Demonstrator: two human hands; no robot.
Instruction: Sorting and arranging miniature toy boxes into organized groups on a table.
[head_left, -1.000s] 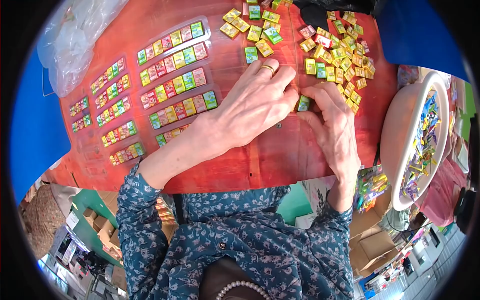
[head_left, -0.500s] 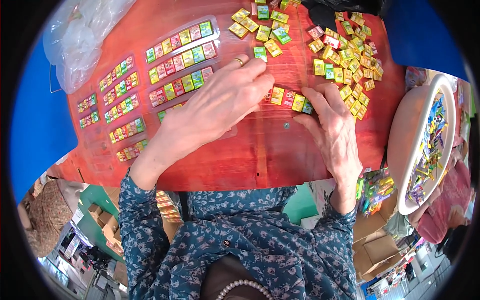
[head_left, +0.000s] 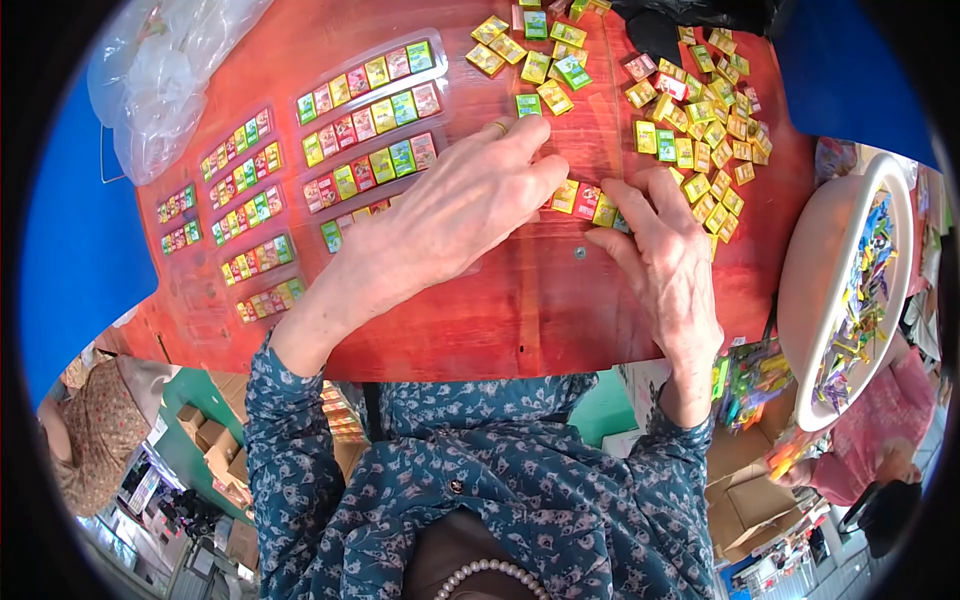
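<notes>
A short row of small yellow, red and green boxes (head_left: 587, 202) lies on the red table between my hands. The fingers of my left hand (head_left: 480, 190) are bent over the row's left end and hide part of it. At the opposite end, my right hand (head_left: 657, 235) pinches the last boxes between thumb and fingers. A single green box (head_left: 528, 104) lies just beyond my left fingertips. Left of my hands, clear plastic trays (head_left: 441, 62) hold similar boxes in neat rows; my left forearm covers part of the nearest ones.
Loose little boxes lie in a heap (head_left: 712, 130) at the right and a smaller cluster (head_left: 530, 50) at the far middle. A white basin (head_left: 800, 270) of colourful small pieces stands at the right edge. Clear plastic bags (head_left: 150, 90) lie far left. Other people are nearby.
My left hand has shifted slightly right along the row, while the right hand stays nearly in place. At the right, a co-worker's hand with orange pieces has come into view.
</notes>
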